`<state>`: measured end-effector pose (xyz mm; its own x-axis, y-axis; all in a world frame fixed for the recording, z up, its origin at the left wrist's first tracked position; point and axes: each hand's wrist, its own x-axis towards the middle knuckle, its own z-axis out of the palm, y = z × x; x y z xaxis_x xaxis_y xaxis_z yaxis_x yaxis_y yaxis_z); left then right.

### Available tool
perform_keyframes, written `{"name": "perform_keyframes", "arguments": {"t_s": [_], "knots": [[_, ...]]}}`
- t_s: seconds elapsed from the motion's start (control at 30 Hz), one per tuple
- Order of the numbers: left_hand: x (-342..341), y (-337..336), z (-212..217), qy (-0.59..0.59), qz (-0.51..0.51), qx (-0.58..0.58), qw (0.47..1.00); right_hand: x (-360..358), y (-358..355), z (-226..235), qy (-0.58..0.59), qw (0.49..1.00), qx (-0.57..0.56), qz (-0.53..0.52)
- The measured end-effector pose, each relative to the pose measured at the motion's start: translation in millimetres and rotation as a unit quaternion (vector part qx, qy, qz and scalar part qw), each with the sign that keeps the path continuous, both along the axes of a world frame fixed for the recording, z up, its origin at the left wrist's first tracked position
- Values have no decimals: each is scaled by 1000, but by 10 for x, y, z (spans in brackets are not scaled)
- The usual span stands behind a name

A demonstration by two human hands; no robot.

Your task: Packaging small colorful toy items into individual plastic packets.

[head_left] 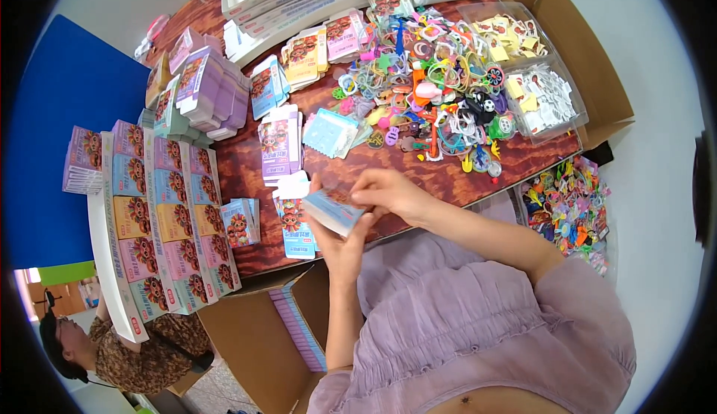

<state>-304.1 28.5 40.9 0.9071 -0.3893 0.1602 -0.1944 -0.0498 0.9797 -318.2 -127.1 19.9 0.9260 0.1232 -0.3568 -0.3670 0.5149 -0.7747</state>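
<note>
My left hand [341, 253] is closed around a small light-blue carton [330, 214], held tilted above the table's front edge. At the carton's upper right end, my right hand [390, 194] has its fingers bent and pinched together; what lies between them is hidden. Flat blue printed cartons [298, 236] lie just left of my left hand. Beyond them is a stack of purple cartons [278, 149], with a pile of blue and white cards [331, 131] to its right. A large heap of colourful small plastic trinkets [429, 89] spreads across the table ahead of my right hand.
Clear trays hold yellow-tagged pieces [511, 36] and white pieces [547, 96] at the right. Filled display boxes [168, 227] stand at the left. Open cardboard boxes [258, 339] are below the table edge and at the far right. Another person [134, 347] is at lower left.
</note>
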Motion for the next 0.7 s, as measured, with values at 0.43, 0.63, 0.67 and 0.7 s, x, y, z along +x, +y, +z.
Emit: {"name": "perform_keyframes", "arguments": {"t_s": [0.43,0.63,0.67,0.7], "knots": [[-76,159,-55,-124,65,388,911,1165,39,77,-175,568,-800,82],[-60,98,-19,-145,19,424,894,786,-374,344,-214,576,-786,-74],[-60,72,-10,-142,16,428,892,710,-485,319,-212,575,-787,-75],[-64,57,-12,-143,14,427,893,624,-603,268,-179,720,-665,-89]]}}
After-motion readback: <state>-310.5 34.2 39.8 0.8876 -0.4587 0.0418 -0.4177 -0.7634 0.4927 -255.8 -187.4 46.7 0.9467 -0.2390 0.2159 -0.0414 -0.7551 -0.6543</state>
